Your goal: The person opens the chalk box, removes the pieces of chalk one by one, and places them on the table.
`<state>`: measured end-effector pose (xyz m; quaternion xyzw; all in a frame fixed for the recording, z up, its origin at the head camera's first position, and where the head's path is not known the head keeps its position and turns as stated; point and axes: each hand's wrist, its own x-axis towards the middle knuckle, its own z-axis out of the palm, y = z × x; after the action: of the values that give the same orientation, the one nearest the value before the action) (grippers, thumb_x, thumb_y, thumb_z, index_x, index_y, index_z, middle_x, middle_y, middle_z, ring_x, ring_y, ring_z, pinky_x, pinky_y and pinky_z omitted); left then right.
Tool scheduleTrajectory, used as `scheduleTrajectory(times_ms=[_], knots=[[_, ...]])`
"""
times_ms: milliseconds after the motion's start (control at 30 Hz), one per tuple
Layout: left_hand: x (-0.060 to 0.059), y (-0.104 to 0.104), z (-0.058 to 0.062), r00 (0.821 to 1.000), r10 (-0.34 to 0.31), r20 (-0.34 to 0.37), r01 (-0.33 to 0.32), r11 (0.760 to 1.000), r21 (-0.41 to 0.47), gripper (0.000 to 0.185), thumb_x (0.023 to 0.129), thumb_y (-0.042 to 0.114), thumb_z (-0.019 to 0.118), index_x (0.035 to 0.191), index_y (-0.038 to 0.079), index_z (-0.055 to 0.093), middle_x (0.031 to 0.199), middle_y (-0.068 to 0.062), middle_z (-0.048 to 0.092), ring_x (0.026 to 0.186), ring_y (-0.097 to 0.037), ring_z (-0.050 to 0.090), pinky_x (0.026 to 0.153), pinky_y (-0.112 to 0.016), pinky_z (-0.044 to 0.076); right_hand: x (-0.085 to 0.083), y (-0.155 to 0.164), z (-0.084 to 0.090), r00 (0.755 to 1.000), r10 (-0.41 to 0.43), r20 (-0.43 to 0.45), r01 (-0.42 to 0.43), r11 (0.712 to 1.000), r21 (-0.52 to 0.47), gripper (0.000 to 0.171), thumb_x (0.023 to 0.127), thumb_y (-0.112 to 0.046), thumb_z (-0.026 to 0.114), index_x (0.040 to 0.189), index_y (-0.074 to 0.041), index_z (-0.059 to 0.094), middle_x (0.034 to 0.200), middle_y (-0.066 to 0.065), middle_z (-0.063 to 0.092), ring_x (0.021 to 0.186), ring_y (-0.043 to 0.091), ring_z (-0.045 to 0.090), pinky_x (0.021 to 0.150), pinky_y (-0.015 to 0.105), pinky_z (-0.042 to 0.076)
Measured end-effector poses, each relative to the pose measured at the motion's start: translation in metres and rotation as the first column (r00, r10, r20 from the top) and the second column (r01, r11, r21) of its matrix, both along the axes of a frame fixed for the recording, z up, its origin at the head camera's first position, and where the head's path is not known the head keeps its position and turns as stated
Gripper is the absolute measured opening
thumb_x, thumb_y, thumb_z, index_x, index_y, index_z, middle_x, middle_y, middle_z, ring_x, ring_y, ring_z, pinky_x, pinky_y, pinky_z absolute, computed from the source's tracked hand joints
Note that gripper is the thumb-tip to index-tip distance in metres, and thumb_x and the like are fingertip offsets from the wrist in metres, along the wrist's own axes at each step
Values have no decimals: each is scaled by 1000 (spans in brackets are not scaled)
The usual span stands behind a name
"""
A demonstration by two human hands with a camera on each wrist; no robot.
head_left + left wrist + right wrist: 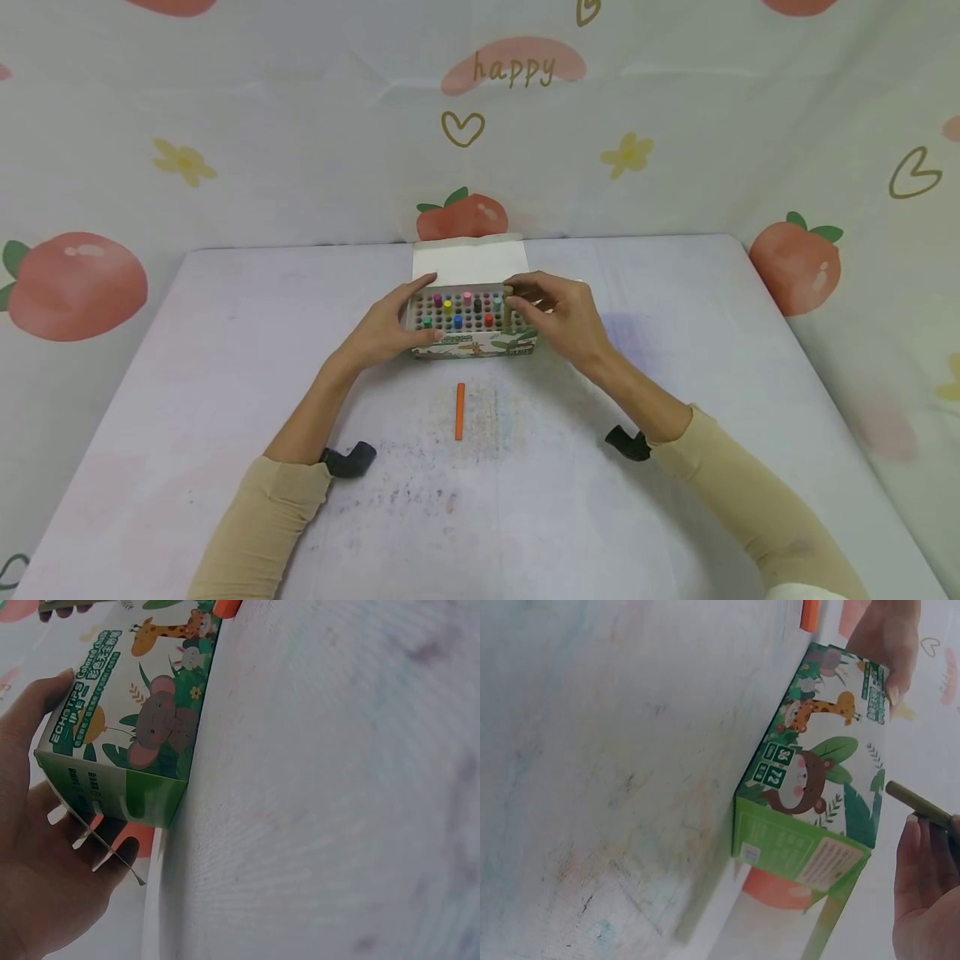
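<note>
A cardboard box of colored chalk (474, 346) with cartoon animals on its front stands on the table, its white lid flap (468, 262) raised at the back. Its top is a grid of holes, where several colored chalk ends show. My left hand (386, 327) grips the box's left end, thumb at the front edge and fingers behind. In my right hand (566, 317), an olive-green chalk stick (919, 799) is pinched upright above the right part of the grid. From the head view I cannot tell whether its lower end is in a hole.
An orange chalk stick (460, 412) lies on the table in front of the box. Chalk smudges mark the white tabletop (420, 517). A fruit-patterned cloth (315, 125) hangs behind the table. Black straps (350, 460) stick out at both wrists.
</note>
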<state>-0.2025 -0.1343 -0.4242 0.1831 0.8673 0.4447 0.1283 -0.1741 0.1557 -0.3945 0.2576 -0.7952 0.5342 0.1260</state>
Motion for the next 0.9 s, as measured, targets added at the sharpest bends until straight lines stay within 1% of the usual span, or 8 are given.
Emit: scheduleTrajectory(times_ms=[133,200,367,433,633,767,900], knots=[[0,0,0,1000,0,-5,0,1000,-3,90,83,33,80,157,30,29,151,-10,39,120,-29,45,101,-54,36,5,0,3,999,5,38,-4,1000,-11,22,90,-6,73,111,-1,72,92,9,74,77,24,70,68,28,55],[0,0,1,1000,-2,-7,2,1000,2,90,83,33,80,157,30,29,150,-10,40,120,-29,46,100,-54,37,8,0,4,999,5,49,-5,1000,-8,21,90,-6,74,110,-2,73,91,8,74,75,24,70,67,28,55],[0,0,1,1000,-6,-11,6,1000,-9,90,84,33,79,157,29,29,153,-10,37,125,-30,44,102,-56,36,11,0,4,996,20,91,-19,1000,-20,21,89,-5,74,110,-3,73,91,7,74,73,24,70,65,29,55],[0,-1,1,1000,-5,-11,5,1000,-15,90,84,33,79,157,30,28,155,-9,35,130,-30,41,104,-56,34,13,-1,2,993,34,117,-30,999,-30,22,89,-6,74,111,-3,72,91,8,73,73,26,70,65,28,54],[1,-1,0,1000,-6,-8,6,1000,-7,89,84,34,79,157,30,29,156,-9,34,134,-31,38,106,-58,32,19,-3,-2,978,50,203,-46,999,-26,22,90,-7,73,112,-5,73,93,8,73,75,31,70,63,25,50],[1,0,0,1000,-5,-11,5,1000,-9,89,84,34,79,157,31,29,155,-8,35,133,-30,39,105,-58,33,22,-4,-4,968,51,246,-47,999,-24,21,90,-7,73,111,-7,74,96,6,73,75,25,71,63,26,52],[0,0,-1,1000,0,-16,0,1000,-17,89,83,35,79,157,31,29,155,-8,35,134,-30,39,105,-57,33,26,-6,-7,952,91,291,-75,995,-67,23,90,-5,73,113,-5,73,103,8,73,75,21,71,67,28,54]])
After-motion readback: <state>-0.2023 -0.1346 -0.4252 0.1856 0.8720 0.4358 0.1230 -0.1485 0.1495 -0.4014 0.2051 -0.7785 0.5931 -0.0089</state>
